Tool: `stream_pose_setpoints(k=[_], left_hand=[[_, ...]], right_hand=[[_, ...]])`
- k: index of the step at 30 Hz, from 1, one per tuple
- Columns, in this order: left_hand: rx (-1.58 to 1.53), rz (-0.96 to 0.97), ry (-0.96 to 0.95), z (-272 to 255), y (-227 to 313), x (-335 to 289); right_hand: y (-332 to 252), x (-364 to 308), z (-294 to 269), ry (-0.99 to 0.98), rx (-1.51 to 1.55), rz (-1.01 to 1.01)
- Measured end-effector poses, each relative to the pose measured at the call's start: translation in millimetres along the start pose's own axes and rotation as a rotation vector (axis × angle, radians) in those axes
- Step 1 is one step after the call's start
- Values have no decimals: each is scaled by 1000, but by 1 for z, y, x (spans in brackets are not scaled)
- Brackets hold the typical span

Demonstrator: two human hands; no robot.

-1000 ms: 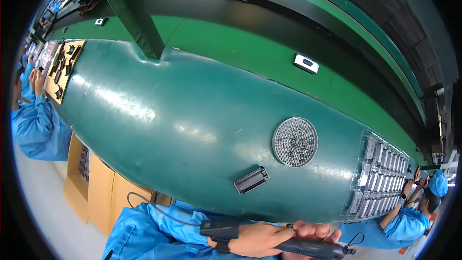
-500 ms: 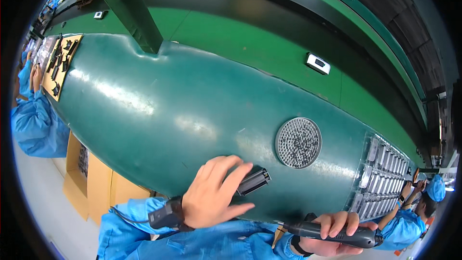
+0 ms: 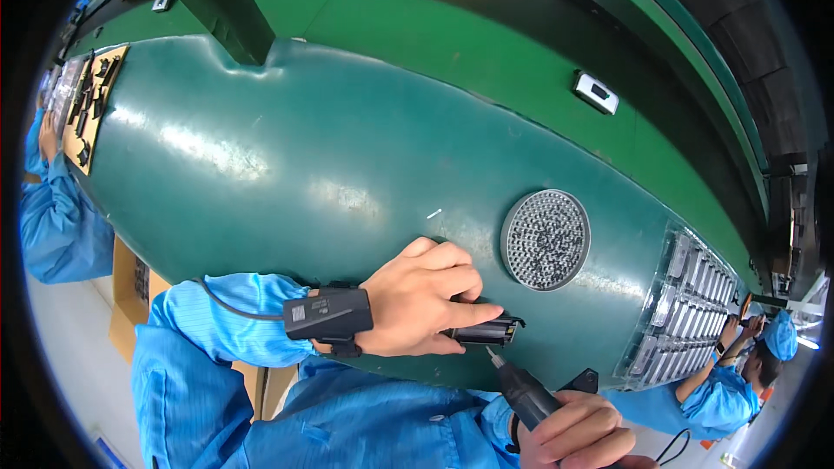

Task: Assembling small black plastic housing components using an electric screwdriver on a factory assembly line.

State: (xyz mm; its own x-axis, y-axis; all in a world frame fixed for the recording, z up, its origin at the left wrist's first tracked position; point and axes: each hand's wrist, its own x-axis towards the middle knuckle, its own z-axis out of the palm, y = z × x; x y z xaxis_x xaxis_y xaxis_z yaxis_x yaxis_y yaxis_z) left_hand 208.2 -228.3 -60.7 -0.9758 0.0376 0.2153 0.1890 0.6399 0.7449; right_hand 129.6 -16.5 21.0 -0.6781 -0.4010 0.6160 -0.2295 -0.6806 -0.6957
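My left hand (image 3: pixel 424 297) is closed on a small black rectangular housing (image 3: pixel 488 332) that lies on the green table. Thumb and fingers grip its left end, so that part is hidden. In my right hand (image 3: pixel 584 431) is a black electric screwdriver (image 3: pixel 528 393), its thin bit pointing up and left. The bit's tip is beside the near edge of the housing; whether they touch I cannot tell. Beyond the housing, to the right, stands a round grey dish (image 3: pixel 546 241) with a grid of holes and many tiny dark pieces in it.
To the right lies a clear plastic tray (image 3: pixel 682 313) with rows of parts. A co-worker in blue (image 3: pixel 730 391) works past it. Another (image 3: pixel 65 230) sits at far left by a board of black parts (image 3: pixel 91 113). A white-and-black device (image 3: pixel 596 92) rests on the back ledge.
My left hand has moved right and taken hold of the housing, which now lies more level. My right hand has swung the screwdriver so its bit points up at the housing.
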Motion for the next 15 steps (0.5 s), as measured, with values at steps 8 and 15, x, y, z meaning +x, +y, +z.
stream_pose_setpoints(k=[8, 15], left_hand=[[-27, 14, 82, 4, -6, 0], [-39, 6, 76, 2, -6, -3]], right_hand=[[32, 7, 23, -38, -51, 67], [32, 10, 26, -124, -157, 151]])
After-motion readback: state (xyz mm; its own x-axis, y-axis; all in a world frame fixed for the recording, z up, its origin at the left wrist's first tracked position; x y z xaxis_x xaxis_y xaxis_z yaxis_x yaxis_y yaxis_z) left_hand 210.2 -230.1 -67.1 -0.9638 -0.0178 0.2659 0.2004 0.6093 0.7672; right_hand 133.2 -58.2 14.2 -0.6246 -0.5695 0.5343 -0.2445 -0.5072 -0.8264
